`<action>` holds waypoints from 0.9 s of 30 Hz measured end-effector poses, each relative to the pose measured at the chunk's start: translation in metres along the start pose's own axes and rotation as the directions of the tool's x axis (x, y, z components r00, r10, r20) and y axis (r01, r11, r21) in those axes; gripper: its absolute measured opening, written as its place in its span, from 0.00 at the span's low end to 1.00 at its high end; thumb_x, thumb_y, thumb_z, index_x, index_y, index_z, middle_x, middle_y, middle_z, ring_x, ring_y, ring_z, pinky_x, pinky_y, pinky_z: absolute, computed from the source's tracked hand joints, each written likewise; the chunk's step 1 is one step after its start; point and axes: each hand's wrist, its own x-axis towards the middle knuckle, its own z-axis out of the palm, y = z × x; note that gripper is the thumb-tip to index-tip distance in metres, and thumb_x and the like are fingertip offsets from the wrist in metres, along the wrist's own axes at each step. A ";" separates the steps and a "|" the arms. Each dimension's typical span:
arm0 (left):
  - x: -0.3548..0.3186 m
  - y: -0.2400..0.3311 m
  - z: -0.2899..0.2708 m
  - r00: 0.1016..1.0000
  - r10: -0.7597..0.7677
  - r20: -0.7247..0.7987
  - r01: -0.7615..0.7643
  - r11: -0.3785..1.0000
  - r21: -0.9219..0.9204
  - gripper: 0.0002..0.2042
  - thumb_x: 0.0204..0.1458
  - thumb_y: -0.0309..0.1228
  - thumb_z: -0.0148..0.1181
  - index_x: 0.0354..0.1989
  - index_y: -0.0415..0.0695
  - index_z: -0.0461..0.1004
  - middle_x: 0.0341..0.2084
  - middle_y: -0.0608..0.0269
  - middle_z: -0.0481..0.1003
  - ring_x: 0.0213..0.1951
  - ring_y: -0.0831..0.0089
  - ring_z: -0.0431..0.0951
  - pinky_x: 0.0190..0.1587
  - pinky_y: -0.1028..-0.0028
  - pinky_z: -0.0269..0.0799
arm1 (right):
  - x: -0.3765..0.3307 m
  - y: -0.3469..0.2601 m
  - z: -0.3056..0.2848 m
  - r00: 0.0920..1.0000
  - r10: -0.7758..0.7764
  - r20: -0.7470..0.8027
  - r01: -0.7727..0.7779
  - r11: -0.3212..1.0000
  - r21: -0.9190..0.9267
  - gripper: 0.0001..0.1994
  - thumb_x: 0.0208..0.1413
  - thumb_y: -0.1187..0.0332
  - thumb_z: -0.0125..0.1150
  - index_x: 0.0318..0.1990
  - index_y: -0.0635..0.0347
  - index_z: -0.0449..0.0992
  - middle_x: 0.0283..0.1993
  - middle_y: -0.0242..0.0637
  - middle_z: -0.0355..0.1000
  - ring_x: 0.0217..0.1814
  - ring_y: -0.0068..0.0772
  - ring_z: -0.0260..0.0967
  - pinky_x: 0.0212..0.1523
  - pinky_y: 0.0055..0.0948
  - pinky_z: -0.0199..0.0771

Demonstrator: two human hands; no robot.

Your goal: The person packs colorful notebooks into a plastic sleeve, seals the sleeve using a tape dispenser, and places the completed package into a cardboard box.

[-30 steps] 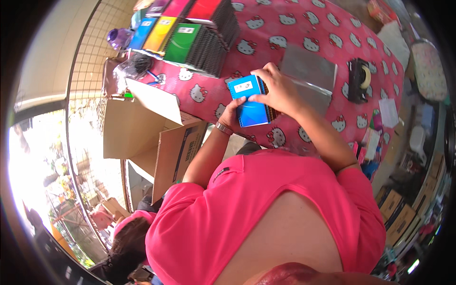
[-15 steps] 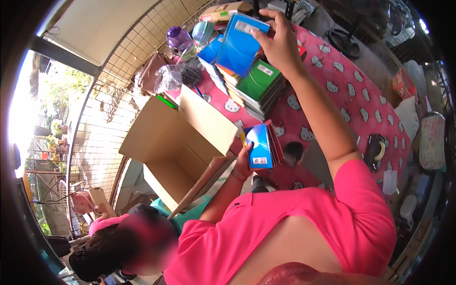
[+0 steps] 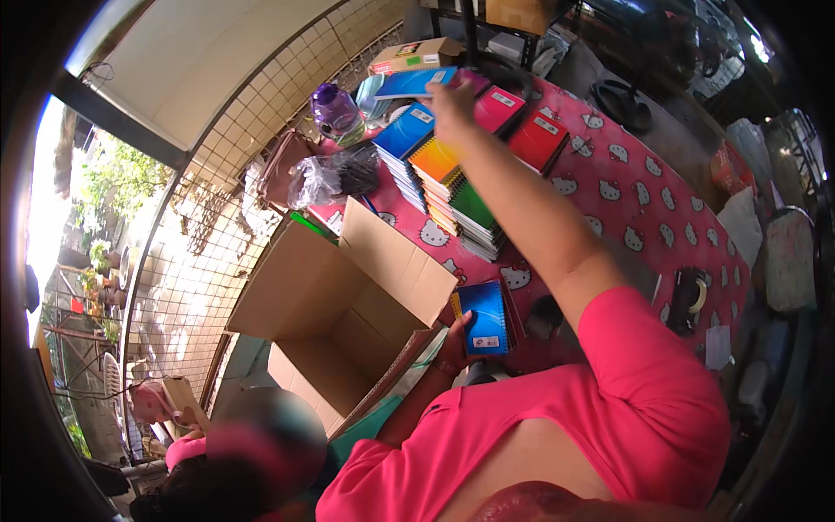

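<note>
My left hand (image 3: 455,344) grips a few spiral notebooks (image 3: 485,317) near my body, a blue one in front and red and yellow edges behind. My right arm reaches across the table, and its hand (image 3: 454,111) is closed at the right end of a blue notebook (image 3: 409,83); its fingertips are partly hidden. Around that hand stand notebook stacks: a blue stack (image 3: 404,132), an orange one (image 3: 435,159), a green one (image 3: 474,209) partly behind my forearm, a pink one (image 3: 499,108) and a red one (image 3: 538,137). A purple notebook (image 3: 471,80) shows behind the hand.
An open cardboard box (image 3: 339,304) stands left of my left hand. Plastic bags (image 3: 335,178), a purple-lidded bottle (image 3: 337,113) and a flat carton (image 3: 417,55) line the table's far left. A tape dispenser (image 3: 691,296) lies at right on the pink tablecloth (image 3: 639,196). Another person (image 3: 261,444) is at lower left.
The blue notebook in my right hand has moved left and back, from above the stacks to behind them, and lies flatter. My left hand still holds its notebooks. The view has shifted.
</note>
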 end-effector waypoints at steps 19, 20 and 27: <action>0.095 -0.074 0.116 0.983 -0.119 0.137 0.023 0.828 0.560 0.28 0.48 0.28 0.63 0.57 0.45 0.57 0.47 0.60 0.69 0.48 0.68 0.72 0.46 0.66 0.74 | -0.233 -0.147 -0.416 0.934 0.347 0.083 -0.153 0.597 -0.787 0.53 0.40 0.63 0.71 0.67 0.65 0.36 0.61 0.50 0.58 0.64 0.40 0.56 0.61 0.33 0.56; 0.108 -0.089 0.128 0.964 -0.149 0.220 -0.032 0.757 0.653 0.30 0.47 0.25 0.63 0.58 0.45 0.55 0.48 0.61 0.68 0.49 0.70 0.70 0.46 0.68 0.74 | -0.235 -0.143 -0.449 0.956 0.267 0.120 -0.019 0.467 -0.884 0.54 0.39 0.66 0.72 0.68 0.63 0.35 0.61 0.50 0.59 0.62 0.40 0.58 0.60 0.32 0.58; 0.199 -0.181 0.079 0.800 -0.205 0.564 -0.527 0.212 0.823 0.33 0.42 0.20 0.62 0.57 0.49 0.53 0.41 0.65 0.73 0.42 0.76 0.73 0.46 0.72 0.69 | -0.269 -0.096 -0.565 0.993 -0.117 0.014 0.070 0.490 -0.869 0.37 0.38 0.70 0.69 0.57 0.53 0.55 0.52 0.46 0.64 0.57 0.49 0.62 0.52 0.39 0.66</action>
